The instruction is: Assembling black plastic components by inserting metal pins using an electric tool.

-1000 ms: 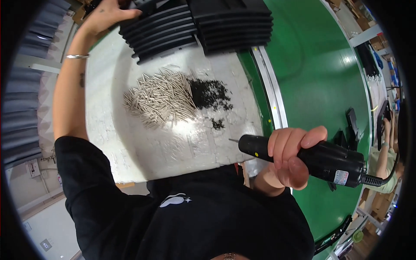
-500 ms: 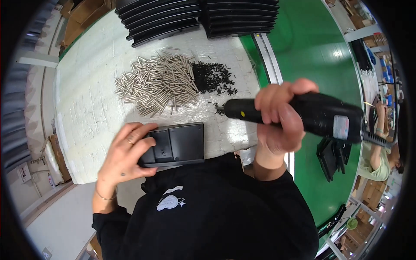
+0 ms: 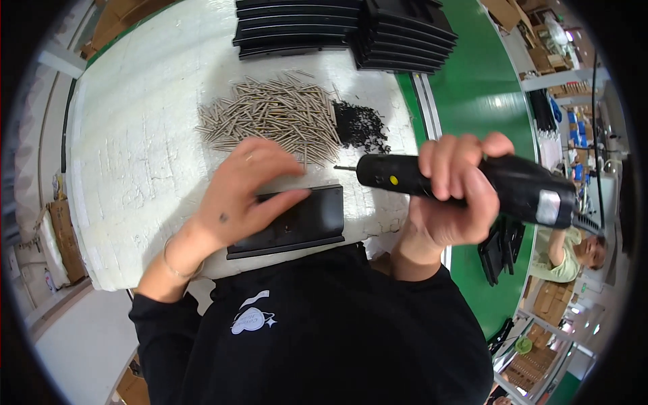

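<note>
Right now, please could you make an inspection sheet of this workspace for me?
Surface: wrinkled white table cover; green surface to its right.
Work things: black panel at the near edge; heap of metal pins beside small black pieces; stacked black parts at the far edge.
Clutter: loose black parts on the green surface.
Hands: left hand open over the panel, contact unclear; right hand grips a black power screwdriver.
Cables: cord at the screwdriver's rear.
Surroundings: co-worker and cardboard boxes, right.

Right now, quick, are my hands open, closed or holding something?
Left hand: open over the flat black part; whether it touches can't be told.
Right hand: closed around the black corded screwdriver.
</note>
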{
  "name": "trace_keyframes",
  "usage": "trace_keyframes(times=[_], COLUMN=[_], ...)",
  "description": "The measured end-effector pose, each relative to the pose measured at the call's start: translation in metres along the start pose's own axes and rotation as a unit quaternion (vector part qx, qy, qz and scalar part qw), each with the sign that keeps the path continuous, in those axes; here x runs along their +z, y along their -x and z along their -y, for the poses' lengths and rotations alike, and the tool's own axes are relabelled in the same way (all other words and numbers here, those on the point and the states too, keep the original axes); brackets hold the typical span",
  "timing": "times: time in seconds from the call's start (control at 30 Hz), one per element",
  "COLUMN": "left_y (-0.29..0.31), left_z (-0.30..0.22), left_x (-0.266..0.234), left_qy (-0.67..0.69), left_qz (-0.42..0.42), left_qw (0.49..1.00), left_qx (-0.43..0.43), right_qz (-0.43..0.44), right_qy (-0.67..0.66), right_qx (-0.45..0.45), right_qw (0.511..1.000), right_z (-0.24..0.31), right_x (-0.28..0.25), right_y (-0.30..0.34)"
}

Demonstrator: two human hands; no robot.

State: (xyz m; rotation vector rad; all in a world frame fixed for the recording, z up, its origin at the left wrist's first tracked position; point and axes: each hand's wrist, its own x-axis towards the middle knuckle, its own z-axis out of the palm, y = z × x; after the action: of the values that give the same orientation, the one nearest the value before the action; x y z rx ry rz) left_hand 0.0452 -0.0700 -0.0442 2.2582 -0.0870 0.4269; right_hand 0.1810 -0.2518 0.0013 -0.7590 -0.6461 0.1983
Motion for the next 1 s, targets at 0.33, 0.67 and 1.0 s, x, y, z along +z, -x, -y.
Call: trace_keyframes(times=[0.33,0.67,1.0], left_y=[-0.013,-0.013,-0.004], left_z=[0.007,-0.003,-0.003], left_x=[0.018,0.022,0.026], left_qy=[0.082,0.028,-0.051], left_qz=[-0.026,-0.006,-0.013], left_qw=[0.994,0.999,0.996], left_qx=[0.063,0.045,0.075], right_qz=[0.115,0.201,0.266], right_qy=[-0.078,0.026,0.007], right_qx=[-0.002,-0.011,0.015], right_qw=[0.990,0.979,0.964], right_z=[0.016,0.023,0.017], right_x=[0.011,0.008,0.010], right_y=[-0.001,0.005,0.006])
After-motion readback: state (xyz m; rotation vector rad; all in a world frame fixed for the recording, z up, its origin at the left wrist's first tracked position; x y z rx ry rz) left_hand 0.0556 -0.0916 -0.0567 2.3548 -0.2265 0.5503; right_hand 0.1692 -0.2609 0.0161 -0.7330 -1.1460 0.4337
